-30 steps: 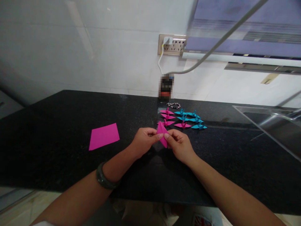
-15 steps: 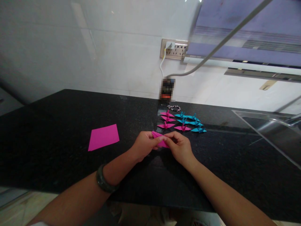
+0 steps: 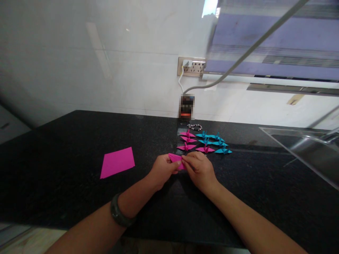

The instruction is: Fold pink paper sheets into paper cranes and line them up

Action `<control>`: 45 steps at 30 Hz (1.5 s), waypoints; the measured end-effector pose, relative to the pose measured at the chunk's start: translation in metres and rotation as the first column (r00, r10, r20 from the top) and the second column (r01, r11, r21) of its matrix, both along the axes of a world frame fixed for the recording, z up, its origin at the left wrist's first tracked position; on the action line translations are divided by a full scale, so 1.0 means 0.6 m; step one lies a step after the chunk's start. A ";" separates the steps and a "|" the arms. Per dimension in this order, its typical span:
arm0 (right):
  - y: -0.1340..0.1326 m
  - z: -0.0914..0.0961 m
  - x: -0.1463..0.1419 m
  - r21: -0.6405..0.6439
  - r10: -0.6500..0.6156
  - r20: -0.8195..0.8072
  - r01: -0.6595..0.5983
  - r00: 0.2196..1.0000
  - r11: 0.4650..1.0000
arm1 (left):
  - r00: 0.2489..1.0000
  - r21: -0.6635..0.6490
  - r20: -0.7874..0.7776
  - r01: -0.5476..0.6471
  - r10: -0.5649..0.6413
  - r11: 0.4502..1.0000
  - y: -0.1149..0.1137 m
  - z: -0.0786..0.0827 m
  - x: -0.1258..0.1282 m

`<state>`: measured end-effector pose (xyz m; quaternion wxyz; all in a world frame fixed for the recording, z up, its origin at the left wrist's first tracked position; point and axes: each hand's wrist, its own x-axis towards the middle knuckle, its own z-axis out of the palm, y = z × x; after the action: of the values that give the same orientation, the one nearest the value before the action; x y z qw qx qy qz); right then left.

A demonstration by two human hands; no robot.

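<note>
Between my hands, just above the dark counter, is a small folded piece of pink origami paper (image 3: pixel 174 157). My left hand (image 3: pixel 162 170) pinches its left part, thumb on top. The fingertips of my right hand (image 3: pixel 200 165) are closed on its right edge and cover part of it. Beyond my hands stand several folded paper cranes, pink ones (image 3: pixel 186 147) on the left and blue ones (image 3: pixel 222 151) on the right. Off to the left lies a flat stack of square pink paper (image 3: pixel 118 162).
The black counter (image 3: pixel 66 197) runs along a tiled wall. Behind the cranes lie a beaded bracelet (image 3: pixel 195 127) and a blurred-out dark object (image 3: pixel 186 107). At right is a metal sink (image 3: pixel 312 148). A grey cable (image 3: pixel 238 58) passes in front of a wall socket (image 3: pixel 191 67).
My right hand has turned, its thumb now lower and fingertips gathered at the folded paper's right edge. My left hand keeps its pinch. The whole view has shifted slightly, with the scene lower in frame.
</note>
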<state>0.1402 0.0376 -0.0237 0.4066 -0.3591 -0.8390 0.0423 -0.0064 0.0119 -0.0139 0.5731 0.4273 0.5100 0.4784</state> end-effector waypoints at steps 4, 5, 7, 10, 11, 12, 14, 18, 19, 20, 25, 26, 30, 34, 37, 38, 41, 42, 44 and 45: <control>-0.001 0.003 0.000 0.017 -0.002 0.018 0.002 1.000 1.000 | 0.999 0.021 -0.037 -0.031 0.032 0.999 0.000 -0.001 0.000; -0.002 0.004 -0.001 0.018 0.002 0.015 -0.003 1.000 1.000 | 0.998 0.019 -0.040 -0.037 0.038 0.999 0.000 -0.001 -0.001; -0.004 0.006 -0.002 0.009 0.011 -0.007 -0.011 1.000 1.000 | 0.998 0.016 -0.044 -0.047 0.048 0.999 0.000 -0.002 0.000; -0.006 0.007 -0.006 -0.082 0.001 -0.085 -0.008 0.996 0.997 | 0.997 0.033 -0.052 -0.055 0.057 0.998 0.000 -0.001 0.002; -0.006 0.006 -0.007 -0.137 -0.012 -0.120 -0.005 0.993 0.991 | 0.997 0.039 -0.053 -0.056 0.058 0.998 0.000 0.000 0.002; -0.005 0.005 -0.009 -0.197 -0.026 -0.158 -0.006 0.987 0.980 | 0.997 0.044 -0.053 -0.056 0.059 0.997 -0.001 0.000 0.003; -0.003 0.002 -0.010 -0.308 -0.045 -0.223 -0.027 0.974 0.951 | 0.996 0.045 -0.054 -0.066 0.069 0.997 -0.001 0.003 0.005; 0.000 -0.001 -0.011 -0.315 -0.040 -0.254 -0.044 0.967 0.948 | 0.993 0.033 -0.063 -0.098 0.100 0.995 -0.003 0.008 0.006; 0.000 0.000 -0.010 -0.271 -0.025 -0.241 -0.042 0.970 0.962 | 0.993 0.029 -0.067 -0.096 0.098 0.995 -0.003 0.008 0.007; 0.001 0.000 -0.009 -0.217 -0.004 -0.223 -0.045 0.975 0.975 | 0.993 0.024 -0.071 -0.093 0.094 0.995 -0.003 0.009 0.006; 0.005 0.001 -0.003 0.021 0.107 -0.113 -0.106 0.988 0.994 | 0.997 0.015 -0.054 -0.057 0.058 0.998 -0.002 0.009 0.001; 0.006 0.001 -0.001 0.045 0.117 -0.105 -0.113 0.988 0.993 | 0.998 0.019 -0.044 -0.041 0.042 0.999 -0.002 0.009 0.000; 0.009 0.005 0.008 0.118 0.149 -0.058 -0.142 0.987 0.983 | 1.000 0.020 -0.006 0.030 -0.030 0.999 -0.001 0.009 -0.008; 0.006 0.015 0.015 0.192 0.171 0.083 -0.184 0.982 0.964 | 0.996 0.000 0.048 0.069 -0.069 0.998 -0.001 0.009 -0.011; 0.002 0.024 0.016 0.202 0.151 0.194 -0.190 0.969 0.961 | 0.994 -0.023 0.081 0.078 -0.075 0.997 0.000 0.010 -0.011; 0.000 0.026 0.016 0.194 0.141 0.224 -0.187 0.964 0.963 | 0.994 -0.031 0.088 0.075 -0.072 0.997 0.000 0.011 -0.010; -0.002 0.029 0.016 0.158 0.122 0.287 -0.172 0.950 0.972 | 0.992 -0.047 0.105 0.072 -0.067 0.996 0.001 0.012 -0.010; -0.002 0.030 0.017 0.149 0.119 0.295 -0.169 0.948 0.974 | 0.991 -0.051 0.114 0.080 -0.074 0.996 0.001 0.012 -0.010; -0.002 0.029 0.018 0.134 0.122 0.302 -0.168 0.945 0.977 | 0.985 -0.059 0.150 0.090 -0.081 0.994 0.001 0.012 -0.011; -0.002 0.029 0.018 0.128 0.125 0.302 -0.171 0.945 0.977 | 0.982 -0.064 0.171 0.087 -0.075 0.994 0.002 0.012 -0.011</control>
<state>0.1512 0.0365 -0.0064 0.3002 -0.2651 -0.9152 -0.0449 -0.0132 0.0129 -0.0065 0.6482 0.3850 0.4586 0.4704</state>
